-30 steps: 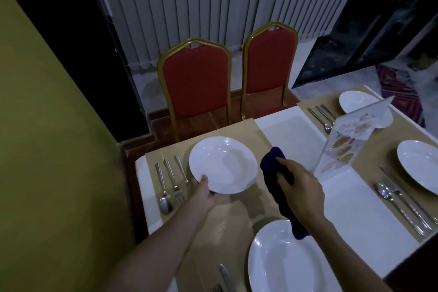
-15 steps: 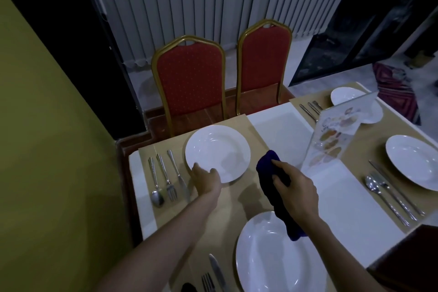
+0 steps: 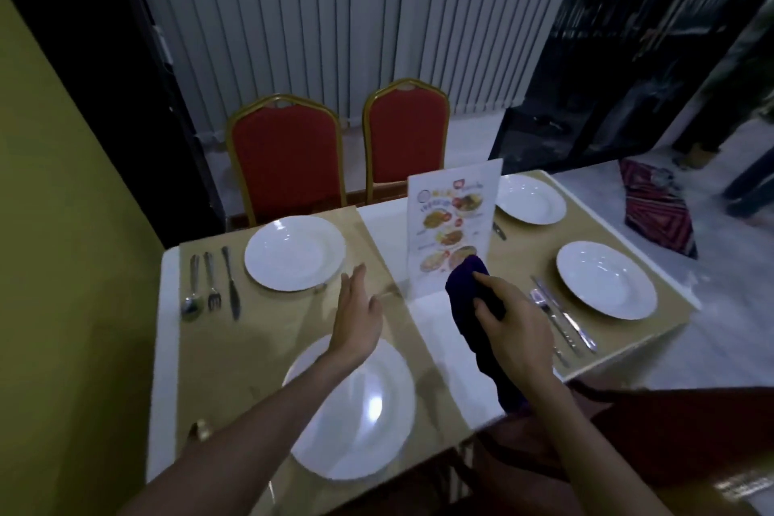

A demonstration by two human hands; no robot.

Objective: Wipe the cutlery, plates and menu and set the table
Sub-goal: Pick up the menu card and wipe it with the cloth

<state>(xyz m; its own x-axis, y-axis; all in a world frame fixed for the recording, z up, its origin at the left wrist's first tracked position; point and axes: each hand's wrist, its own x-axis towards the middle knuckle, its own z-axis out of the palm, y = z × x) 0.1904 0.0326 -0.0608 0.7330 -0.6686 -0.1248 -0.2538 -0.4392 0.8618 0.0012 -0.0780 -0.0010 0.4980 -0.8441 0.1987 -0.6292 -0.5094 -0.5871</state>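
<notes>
My right hand [image 3: 513, 325] grips a dark blue cloth [image 3: 465, 289] whose top touches the lower part of the upright picture menu [image 3: 452, 222] at the table's middle. My left hand [image 3: 356, 314] hovers flat with straight fingers above the tan mat, between the far left plate [image 3: 295, 251] and the near plate [image 3: 360, 411]. A spoon, fork and knife [image 3: 211, 283] lie left of the far left plate. Two more white plates [image 3: 530, 199] [image 3: 605, 279] sit on the right, with cutlery [image 3: 561, 316] beside the nearer one.
Two red chairs [image 3: 289, 155] with gold frames stand at the table's far side. A yellow wall [image 3: 63, 264] runs close along the left. A dark red chair back [image 3: 670, 427] is at the near right edge. The table's right edge [image 3: 687, 302] drops to a pale floor.
My left hand has let go of the far left plate and drawn back, flat, over the mat. My right hand has carried the cloth to the menu. The view has shifted back and right.
</notes>
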